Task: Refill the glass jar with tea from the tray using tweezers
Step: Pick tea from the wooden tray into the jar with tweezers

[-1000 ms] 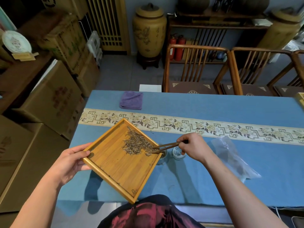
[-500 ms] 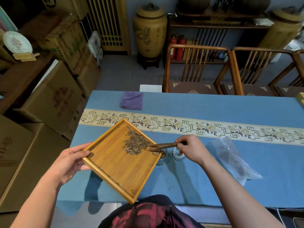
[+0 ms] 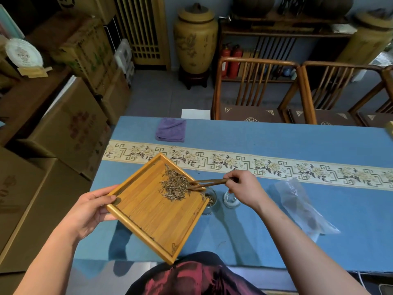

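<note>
My left hand (image 3: 89, 211) grips the bamboo tray (image 3: 148, 216) by its nine o'clock corner, tilted over the blue table (image 3: 297, 143). My right hand (image 3: 244, 189) pinches wooden tweezers (image 3: 207, 183), tips in the tea (image 3: 175, 185) heaped toward the tray's one o'clock. The glass jar (image 3: 210, 199) stands under the tray's three o'clock corner, its lid (image 3: 230, 199) beside it.

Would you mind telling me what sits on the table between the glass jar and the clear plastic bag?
In the head view, the glass lid sits between the glass jar and the plastic bag, with the right hand above it.
</note>
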